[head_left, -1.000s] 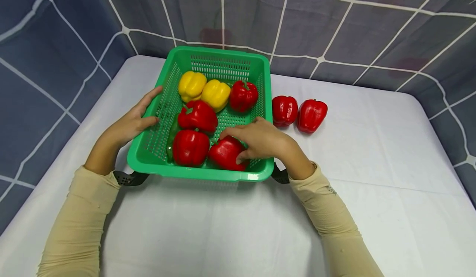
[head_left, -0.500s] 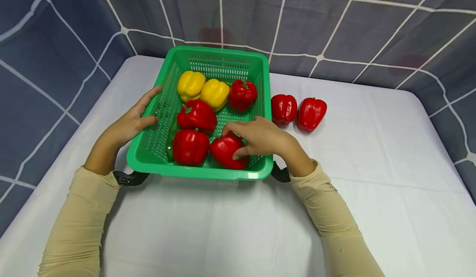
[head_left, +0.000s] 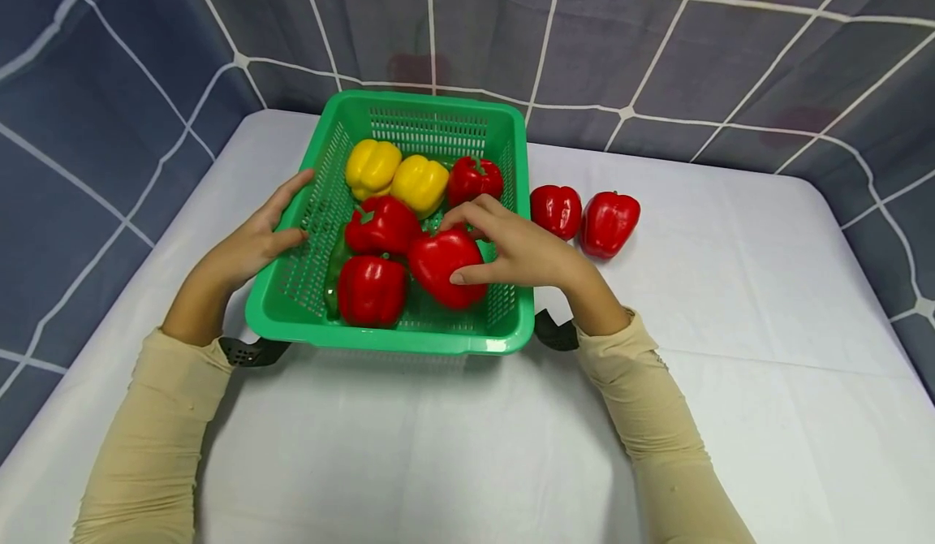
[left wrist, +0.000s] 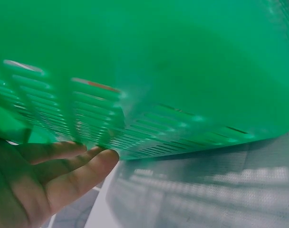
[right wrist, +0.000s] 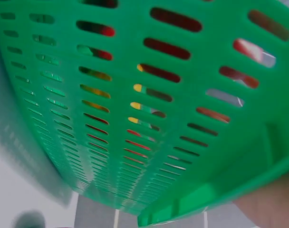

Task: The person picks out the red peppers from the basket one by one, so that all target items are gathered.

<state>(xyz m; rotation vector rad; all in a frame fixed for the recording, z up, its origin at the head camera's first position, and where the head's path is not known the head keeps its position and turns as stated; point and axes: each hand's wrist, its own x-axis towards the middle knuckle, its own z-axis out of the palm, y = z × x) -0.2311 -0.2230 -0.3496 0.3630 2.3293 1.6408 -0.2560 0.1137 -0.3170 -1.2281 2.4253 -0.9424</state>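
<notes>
A green slotted plastic basket (head_left: 394, 338) stands on the white-covered table. My left hand (head_left: 252, 239) holds its left rim, with the thumb over the edge. In the left wrist view, fingers (left wrist: 82, 180) of this hand lie against the outside wall. My right hand (head_left: 522, 248) grips a red bell pepper (head_left: 438, 264) inside the basket, between thumb and fingers, raised off the floor at the front right. Around it lie a red bell pepper (head_left: 371, 292), another red bell pepper (head_left: 381, 226), a red bell pepper (head_left: 473, 179) farther back, and yellow bell peppers (head_left: 372, 168).
A green vegetable (head_left: 334, 280), partly hidden, lies along the basket's left wall. Outside, right of the basket, are two red bell peppers (head_left: 609, 223) side by side on the white cloth (head_left: 730, 325). A grey curtain (head_left: 497, 32) with white lines rises behind the table.
My right hand has lifted the red bell pepper from the basket's front right corner, upward and slightly toward the back. My left hand stays on the rim.
</notes>
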